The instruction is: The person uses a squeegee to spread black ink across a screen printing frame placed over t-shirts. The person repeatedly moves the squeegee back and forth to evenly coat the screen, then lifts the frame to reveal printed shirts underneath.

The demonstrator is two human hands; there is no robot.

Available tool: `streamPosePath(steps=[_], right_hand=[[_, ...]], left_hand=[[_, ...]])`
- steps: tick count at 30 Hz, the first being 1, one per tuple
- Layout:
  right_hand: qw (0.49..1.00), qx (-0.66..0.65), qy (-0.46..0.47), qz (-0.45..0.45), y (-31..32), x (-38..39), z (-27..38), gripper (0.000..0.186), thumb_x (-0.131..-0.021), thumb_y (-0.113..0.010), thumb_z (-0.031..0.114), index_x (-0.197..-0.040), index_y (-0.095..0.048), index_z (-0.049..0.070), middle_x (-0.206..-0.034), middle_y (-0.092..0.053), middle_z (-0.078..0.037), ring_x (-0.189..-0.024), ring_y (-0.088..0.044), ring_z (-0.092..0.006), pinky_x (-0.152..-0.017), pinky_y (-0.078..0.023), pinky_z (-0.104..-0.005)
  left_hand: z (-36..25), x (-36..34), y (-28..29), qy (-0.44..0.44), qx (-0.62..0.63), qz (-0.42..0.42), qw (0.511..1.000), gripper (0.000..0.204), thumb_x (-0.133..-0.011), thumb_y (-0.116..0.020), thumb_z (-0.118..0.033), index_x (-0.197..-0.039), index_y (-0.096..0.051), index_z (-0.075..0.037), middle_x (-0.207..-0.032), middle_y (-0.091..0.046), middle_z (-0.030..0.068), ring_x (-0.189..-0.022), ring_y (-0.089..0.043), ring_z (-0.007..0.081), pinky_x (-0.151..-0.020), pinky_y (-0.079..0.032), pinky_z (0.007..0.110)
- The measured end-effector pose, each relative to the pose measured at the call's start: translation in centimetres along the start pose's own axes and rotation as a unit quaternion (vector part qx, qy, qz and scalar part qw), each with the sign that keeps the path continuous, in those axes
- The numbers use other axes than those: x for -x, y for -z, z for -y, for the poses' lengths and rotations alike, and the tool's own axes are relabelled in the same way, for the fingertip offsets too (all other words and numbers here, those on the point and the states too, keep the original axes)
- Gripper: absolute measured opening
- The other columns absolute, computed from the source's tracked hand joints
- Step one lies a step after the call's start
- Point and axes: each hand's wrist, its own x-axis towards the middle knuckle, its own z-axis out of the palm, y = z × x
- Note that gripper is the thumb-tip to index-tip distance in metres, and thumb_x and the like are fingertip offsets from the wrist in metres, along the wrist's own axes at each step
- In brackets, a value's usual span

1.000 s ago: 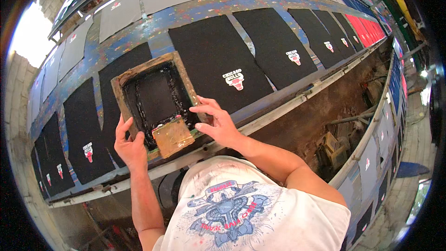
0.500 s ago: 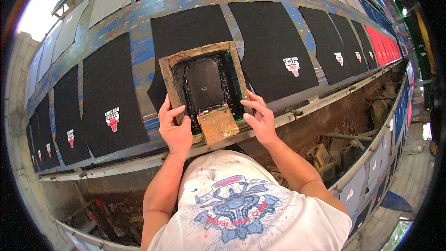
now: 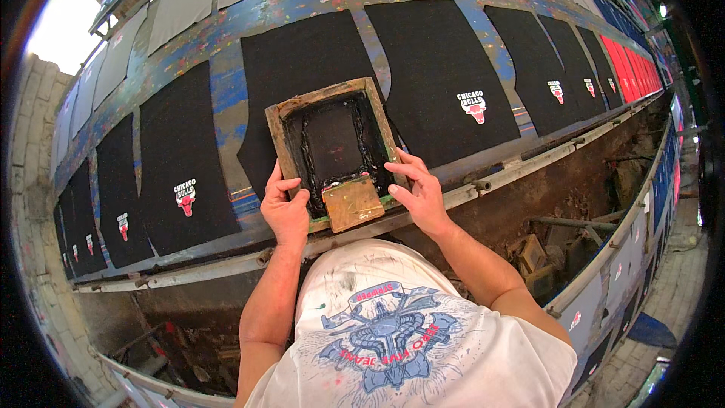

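Both hands grip a small wooden screen-printing frame [image 3: 276, 136] by its near corners. My left hand [image 3: 287, 208] is closed on the left side, thumb and fingers over the rim. My right hand [image 3: 420, 190] pinches the right side in the same way. Dark ink streaks the inside of the frame around a dark mesh [image 3: 337, 136]. A yellowish, ink-stained squeegee [image 3: 353, 205] rests inside at the near end, between my hands. Under the frame lies a black fabric panel [image 3: 302, 57], partly hidden by it.
More black panels [image 3: 445, 68] with a red and white bull print lie in a row along the paint-spattered table [image 3: 226, 98]. Grey panels [image 3: 185, 4] lie behind, red ones [image 3: 627, 68] far right. A metal rail [image 3: 521, 170] edges the table; another table [image 3: 604, 295] stands at right.
The frame and both hands sit almost as before, with a slight shift of the frame within the picture. The view has turned a little. My hold on both sides is unchanged.
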Motion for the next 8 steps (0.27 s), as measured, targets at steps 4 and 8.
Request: streamPosePath(steps=[4,8], right_hand=[[1.000,0.000,-0.001,-0.003,0.13,-0.08,-0.16,0.047,-0.093,-0.082,0.009,-0.140,-0.077,0.005,-0.167,-0.054,-0.023,-0.157,-0.050,-0.0357,-0.130,-0.038,-0.0458],[1.000,0.008,-0.004,-0.002,0.25,-0.01,-0.07,0.047,-0.093,-0.082,0.010,-0.140,-0.077,0.005,-0.168,-0.054,-0.024,-0.158,-0.049,-0.0364,-0.130,-0.038,-0.0463]], left_hand=[[0.43,-0.11,-0.04,-0.002,-0.005,0.000,1.000,0.027,-0.086,-0.068,0.021,-0.103,-0.072,0.001,-0.173,-0.050,0.0262,-0.148,-0.062,0.0275,-0.118,-0.051,0.038],[0.79,-0.20,0.19,0.008,0.001,0.006,1.000,0.026,-0.086,-0.070,0.019,-0.104,-0.073,0.001,-0.174,-0.049,0.0265,-0.150,-0.061,0.0290,-0.120,-0.049,0.039]])
